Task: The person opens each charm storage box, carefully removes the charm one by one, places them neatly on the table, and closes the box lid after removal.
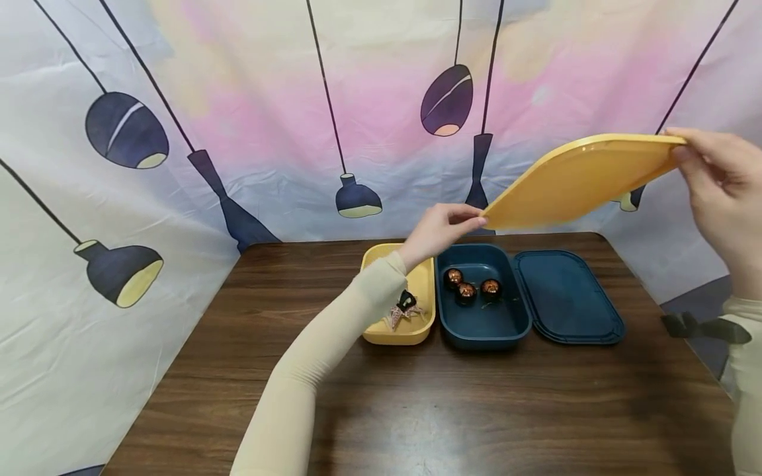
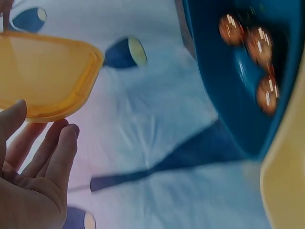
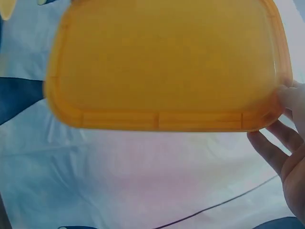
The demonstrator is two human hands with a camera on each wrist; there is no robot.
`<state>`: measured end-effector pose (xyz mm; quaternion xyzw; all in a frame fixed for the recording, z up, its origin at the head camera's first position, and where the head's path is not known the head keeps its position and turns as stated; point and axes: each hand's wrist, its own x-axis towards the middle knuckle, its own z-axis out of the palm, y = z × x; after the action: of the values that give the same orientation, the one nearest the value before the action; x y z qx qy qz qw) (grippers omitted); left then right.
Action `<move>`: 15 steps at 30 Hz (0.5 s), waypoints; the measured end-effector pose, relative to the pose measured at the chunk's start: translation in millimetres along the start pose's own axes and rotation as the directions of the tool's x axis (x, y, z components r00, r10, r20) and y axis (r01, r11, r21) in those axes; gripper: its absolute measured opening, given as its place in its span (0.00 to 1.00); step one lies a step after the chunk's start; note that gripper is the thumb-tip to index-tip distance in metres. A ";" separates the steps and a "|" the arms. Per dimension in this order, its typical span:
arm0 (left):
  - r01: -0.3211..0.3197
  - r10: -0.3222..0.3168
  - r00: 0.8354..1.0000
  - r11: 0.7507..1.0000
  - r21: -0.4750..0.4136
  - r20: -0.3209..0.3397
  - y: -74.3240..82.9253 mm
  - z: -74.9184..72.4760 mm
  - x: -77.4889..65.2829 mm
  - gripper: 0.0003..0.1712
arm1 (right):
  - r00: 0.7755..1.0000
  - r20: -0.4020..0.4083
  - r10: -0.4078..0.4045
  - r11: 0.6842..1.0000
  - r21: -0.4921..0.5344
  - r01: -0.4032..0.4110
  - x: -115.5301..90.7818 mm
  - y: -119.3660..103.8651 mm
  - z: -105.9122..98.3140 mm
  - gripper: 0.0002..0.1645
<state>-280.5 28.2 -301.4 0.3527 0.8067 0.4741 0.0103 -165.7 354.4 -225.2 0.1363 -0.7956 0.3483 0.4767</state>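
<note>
Both hands hold up a yellow lid (image 1: 586, 182), tilted in the air above the boxes. The left hand (image 1: 440, 231) pinches its lower left corner between thumb and fingers. At the opposite, higher end, the right hand (image 1: 723, 185) grips the edge, thumb on the near face. Below the left forearm stands an uncovered yellow box (image 1: 424, 277) with a star-shaped ornament (image 1: 407, 309) and something black inside; the sleeve hides part of it. Beside it is an uncovered dark blue box (image 1: 485, 324) with shiny copper-brown balls (image 1: 466, 292) in it.
A dark blue lid (image 1: 568, 297) lies flat on the brown wooden table (image 1: 476, 410), right of the blue box. Behind the table hangs a cloth backdrop (image 1: 268, 99) printed with lamps. A dark strap (image 1: 705, 328) sticks out from the right sleeve.
</note>
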 end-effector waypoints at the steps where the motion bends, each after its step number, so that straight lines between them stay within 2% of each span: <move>1: -0.011 0.011 1.000 1.000 -0.015 0.007 2.0 5.2 -0.8 0.18 | 1.000 -0.005 0.010 1.000 0.021 -0.010 4.0 2.3 -1.2 0.17; 6: -0.034 0.037 0.999 0.993 -0.112 0.032 11.3 30.0 -9.1 0.17 | 0.999 -0.002 0.041 0.996 0.085 -0.041 21.8 11.8 -5.4 0.18; 13: -0.037 0.055 0.993 0.986 -0.163 0.105 22.1 60.0 -20.3 0.17 | 0.995 0.059 0.086 0.995 0.039 -0.088 38.1 21.6 -9.8 0.20; 15: -0.021 0.044 0.991 0.983 -0.181 0.126 25.2 70.5 -23.9 0.18 | 0.992 0.085 0.093 0.989 0.105 -0.102 42.4 25.7 -8.7 0.19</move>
<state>-223.7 75.4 -328.3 0.3934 0.7526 0.5209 0.0867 -195.6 383.8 -197.3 0.1368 -0.7994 0.4084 0.4188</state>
